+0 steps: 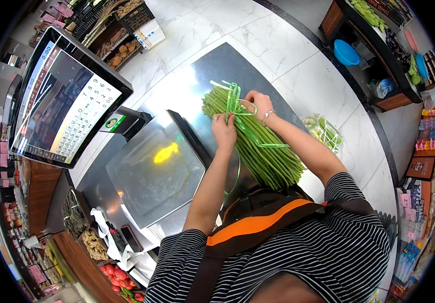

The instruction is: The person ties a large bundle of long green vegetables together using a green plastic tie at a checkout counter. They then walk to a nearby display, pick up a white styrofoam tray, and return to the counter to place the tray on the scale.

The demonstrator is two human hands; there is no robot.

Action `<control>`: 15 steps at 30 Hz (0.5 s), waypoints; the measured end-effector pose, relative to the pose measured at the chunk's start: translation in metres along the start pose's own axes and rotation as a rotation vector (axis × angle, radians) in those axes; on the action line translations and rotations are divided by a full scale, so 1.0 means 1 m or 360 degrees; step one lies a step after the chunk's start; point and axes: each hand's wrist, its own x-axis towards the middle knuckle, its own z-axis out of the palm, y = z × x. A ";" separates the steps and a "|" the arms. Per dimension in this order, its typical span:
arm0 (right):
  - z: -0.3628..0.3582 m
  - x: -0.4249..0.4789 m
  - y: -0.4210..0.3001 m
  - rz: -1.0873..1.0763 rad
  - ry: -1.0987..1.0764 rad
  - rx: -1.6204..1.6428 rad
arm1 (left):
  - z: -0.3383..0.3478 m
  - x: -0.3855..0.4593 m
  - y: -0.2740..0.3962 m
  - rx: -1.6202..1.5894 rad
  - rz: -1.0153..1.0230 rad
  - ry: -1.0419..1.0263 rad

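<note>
A thick bundle of long green stems (pixel 266 155), which look like garlic scapes, lies across the steel counter (pixel 217 64) in front of me. Green plastic ribbon (pixel 233 99) wraps its far end, with loops and a loose tail trailing over the stems. At the bundle's left side, my left hand (pixel 224 130) pinches the ribbon between thumb and fingers. My right hand (pixel 260 102), with a bracelet at the wrist, grips a ribbon loop on the other side. The fingertips of both hands are partly hidden by ribbon and stems.
Left of the bundle is a weighing scale's steel plate (pixel 160 170), with a touchscreen monitor (pixel 67 98) beyond it. A phone (pixel 131 238) lies near white plastic bags (pixel 105 231). A netted vegetable bundle (pixel 321 130) sits beyond my right forearm. Tomatoes (pixel 117 276) are at lower left.
</note>
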 end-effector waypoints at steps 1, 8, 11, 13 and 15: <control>-0.003 -0.006 0.003 -0.0146 -0.0004 -0.0048 | 0.001 0.000 0.000 0.0026 0.0010 0.0004; 0.010 -0.016 0.005 -0.0896 -0.0089 -0.0254 | 0.003 0.002 -0.013 -0.0029 0.0159 0.0013; 0.010 -0.008 0.011 -0.0954 -0.0144 -0.0329 | 0.004 0.002 -0.015 -0.0078 0.0134 0.0013; 0.007 -0.006 0.008 -0.1002 -0.0171 -0.0375 | 0.003 0.002 -0.013 -0.0078 0.0118 0.0006; 0.005 -0.006 0.005 -0.1019 -0.0200 -0.0407 | 0.003 0.002 -0.014 -0.0069 0.0102 -0.0007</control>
